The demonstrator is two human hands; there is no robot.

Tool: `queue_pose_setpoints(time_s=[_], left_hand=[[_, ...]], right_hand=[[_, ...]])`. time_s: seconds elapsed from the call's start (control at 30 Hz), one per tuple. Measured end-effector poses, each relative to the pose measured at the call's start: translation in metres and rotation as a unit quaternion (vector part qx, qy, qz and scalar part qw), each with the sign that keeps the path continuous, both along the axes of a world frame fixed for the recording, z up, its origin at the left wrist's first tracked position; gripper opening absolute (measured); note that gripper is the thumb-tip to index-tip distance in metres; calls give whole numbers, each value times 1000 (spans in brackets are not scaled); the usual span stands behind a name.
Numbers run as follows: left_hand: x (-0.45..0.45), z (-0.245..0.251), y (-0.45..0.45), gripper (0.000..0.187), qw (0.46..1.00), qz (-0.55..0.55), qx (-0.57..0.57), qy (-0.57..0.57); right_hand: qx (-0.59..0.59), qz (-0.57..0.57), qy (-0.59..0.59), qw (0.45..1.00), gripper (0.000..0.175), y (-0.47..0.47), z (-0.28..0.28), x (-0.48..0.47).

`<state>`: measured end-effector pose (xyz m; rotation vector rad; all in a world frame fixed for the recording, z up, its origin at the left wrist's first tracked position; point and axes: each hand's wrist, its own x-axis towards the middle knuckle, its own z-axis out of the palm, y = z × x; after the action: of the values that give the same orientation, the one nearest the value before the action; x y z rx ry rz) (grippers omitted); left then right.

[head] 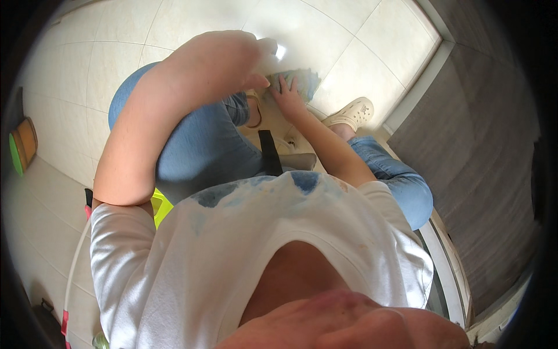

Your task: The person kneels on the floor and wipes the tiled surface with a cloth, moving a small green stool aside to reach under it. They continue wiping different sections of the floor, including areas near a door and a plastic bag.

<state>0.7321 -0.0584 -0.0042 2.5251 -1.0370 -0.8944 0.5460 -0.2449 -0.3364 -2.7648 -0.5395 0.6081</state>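
My right hand (289,97) lies palm down on a crumpled blue and yellow-green cloth (307,83), its fingers spread. The cloth is on cream floor tiles (322,26). Across my bent knee in blue jeans (200,144) reaches my left arm. My left hand (256,56) is strongly blurred just left of the cloth, with its thumb towards me. A greyish shape (268,45) shows at its fingers; whether it is held, or what it is, I cannot tell.
A cream clog (351,115) on my foot stands right of the cloth. Dark grey panelling (462,144) with a pale edge borders the right. At the left are an orange and green object (24,146), a white tube with red parts (74,261) and bright yellow plastic (161,208).
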Motion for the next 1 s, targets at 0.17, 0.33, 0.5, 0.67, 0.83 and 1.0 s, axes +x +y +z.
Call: queue_pose_setpoints(time_s=[0.17,0.33,0.5,0.67,0.83,1.0], left_hand=[[5,3,-4,45,999,6,35,39],[3,3,-5,33,999,-8,-28,-37],[7,2,-5,46,999,1,44,25],[6,-5,-3,46,999,-13,37,6],[5,-9,-1,46,1000,1,16,2],[12,-8,-2,46,1000,-4,7,0]], right_hand=[[95,-136,-37,985,38,11,-18,86],[-70,-134,2,989,54,-48,-28,176],[-35,-290,52,955,63,-116,-15,151],[-73,-290,61,952,66,-109,-21,49],[-155,-99,57,981,63,-69,-15,-36],[-65,-56,71,994,54,-19,5,-61]])
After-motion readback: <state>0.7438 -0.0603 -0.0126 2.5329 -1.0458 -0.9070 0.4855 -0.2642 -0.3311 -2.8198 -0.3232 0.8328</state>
